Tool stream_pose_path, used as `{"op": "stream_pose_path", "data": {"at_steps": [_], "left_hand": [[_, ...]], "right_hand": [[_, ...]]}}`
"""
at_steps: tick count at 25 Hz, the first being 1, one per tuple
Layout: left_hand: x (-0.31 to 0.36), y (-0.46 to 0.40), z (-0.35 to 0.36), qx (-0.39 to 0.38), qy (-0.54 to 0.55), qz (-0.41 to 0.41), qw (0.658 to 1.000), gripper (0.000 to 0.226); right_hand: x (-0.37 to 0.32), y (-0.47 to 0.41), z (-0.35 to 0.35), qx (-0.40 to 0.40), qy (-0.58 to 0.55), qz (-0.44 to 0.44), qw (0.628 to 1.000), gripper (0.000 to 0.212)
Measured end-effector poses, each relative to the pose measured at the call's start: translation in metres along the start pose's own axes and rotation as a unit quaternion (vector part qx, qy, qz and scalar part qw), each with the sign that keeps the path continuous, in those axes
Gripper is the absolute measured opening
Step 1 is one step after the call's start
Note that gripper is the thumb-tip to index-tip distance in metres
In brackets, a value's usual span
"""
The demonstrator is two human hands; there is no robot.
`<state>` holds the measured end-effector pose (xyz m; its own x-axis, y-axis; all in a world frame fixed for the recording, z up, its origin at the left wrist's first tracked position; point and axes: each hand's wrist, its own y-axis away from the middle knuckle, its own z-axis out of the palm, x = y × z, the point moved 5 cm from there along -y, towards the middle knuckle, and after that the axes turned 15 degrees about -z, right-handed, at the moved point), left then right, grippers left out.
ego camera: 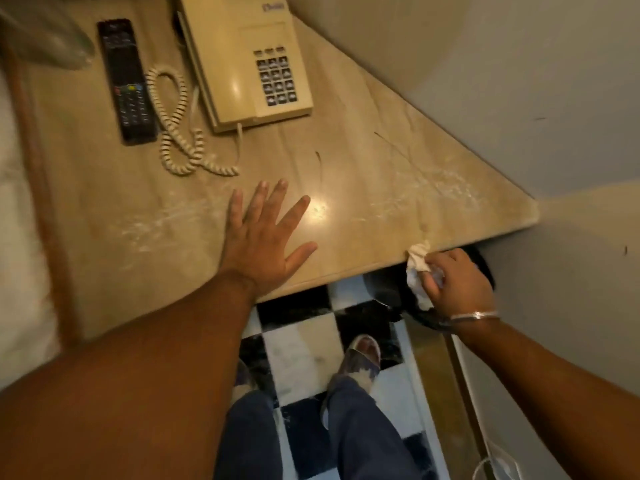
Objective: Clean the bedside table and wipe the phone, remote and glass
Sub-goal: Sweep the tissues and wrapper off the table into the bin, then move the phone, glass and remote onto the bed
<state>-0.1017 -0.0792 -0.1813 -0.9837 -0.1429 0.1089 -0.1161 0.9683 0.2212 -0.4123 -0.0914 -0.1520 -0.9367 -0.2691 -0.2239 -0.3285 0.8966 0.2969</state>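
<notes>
Right hand (457, 282) gripping tissue (417, 268); phone (242, 57) logo perhaps unreadable.

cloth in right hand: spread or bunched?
Bunched. The white cloth is crumpled in the right hand at the table edge.

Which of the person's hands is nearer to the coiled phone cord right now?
The left. The left hand lies flat on the table just in front of the phone cord. The right hand is off the table's front edge, gripping a crumpled tissue, farther away.
</notes>
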Motion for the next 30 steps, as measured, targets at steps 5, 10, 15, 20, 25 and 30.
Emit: {"op": "stream_pose_path", "data": {"at_steps": [5,10,15,20,25,30], "left_hand": [[0.009,-0.012,0.013,0.038,0.026,0.001,0.999,0.071],[0.008,-0.016,0.016,0.043,0.018,0.006,0.999,0.071],[0.005,-0.01,0.01,0.008,-0.01,0.003,1.0,0.072],[-0.04,-0.064,-0.078,0.105,0.147,-0.164,0.97,0.073],[-0.097,-0.175,-0.115,-0.021,0.465,-0.407,0.786,0.073],[-0.086,-0.135,-0.117,-0.124,0.558,-0.402,0.716,0.054]], "right_hand": [[0.102,-0.031,0.093,-0.123,0.033,0.117,0.985,0.03],[0.12,0.003,0.115,-0.124,-0.068,0.327,0.934,0.046],[-0.03,0.02,0.0,0.045,-0.248,0.019,0.967,0.031],[-0.156,-0.128,-0.079,0.096,-0.324,-0.116,0.934,0.045],[-0.217,-0.304,-0.075,0.029,-0.306,0.004,0.952,0.06],[-0.224,-0.26,-0.086,0.042,-0.341,0.132,0.93,0.05]]}}
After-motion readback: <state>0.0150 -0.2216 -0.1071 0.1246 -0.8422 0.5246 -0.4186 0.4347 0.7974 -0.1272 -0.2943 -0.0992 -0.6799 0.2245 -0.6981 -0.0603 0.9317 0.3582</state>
